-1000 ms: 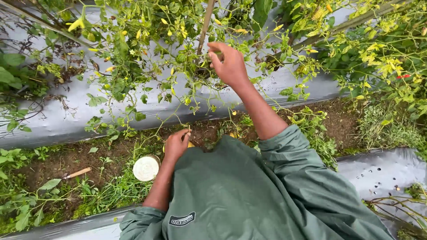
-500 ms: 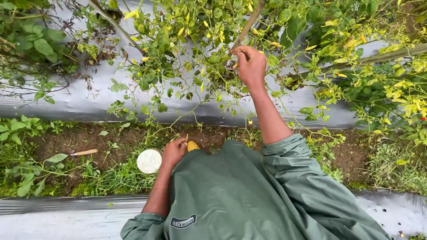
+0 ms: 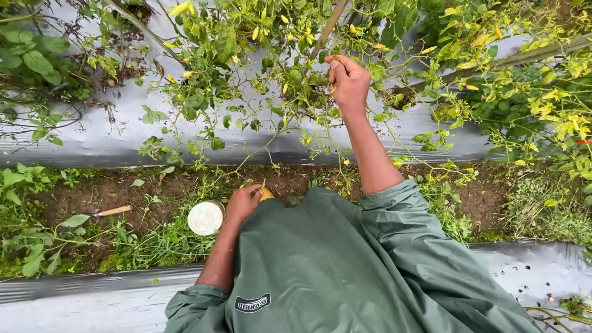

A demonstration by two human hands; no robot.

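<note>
My right hand (image 3: 347, 80) reaches up into a leafy plant (image 3: 259, 49) with small yellow fruits. Its fingers are pinched on a small reddish-orange fruit next to a slanted wooden stake (image 3: 328, 28). My left hand (image 3: 243, 203) stays low near the soil, closed around a yellow object (image 3: 266, 195) with a thin stem sticking up. A round white container (image 3: 205, 217) sits in the grass just left of that hand. Green rolled-up sleeves cover both upper arms.
Silver plastic mulch (image 3: 123, 139) covers the raised bed behind the plant, and another strip (image 3: 92, 302) runs along the bottom. A furrow of soil and weeds (image 3: 92, 203) lies between them. A short wooden handle (image 3: 114, 211) lies in the furrow at left. More yellowing plants (image 3: 542, 105) stand at right.
The view has shifted, so the plant and hands sit more to the centre. My right hand has closed its fingers on a small fruit by the stake. The left hand stays low.
</note>
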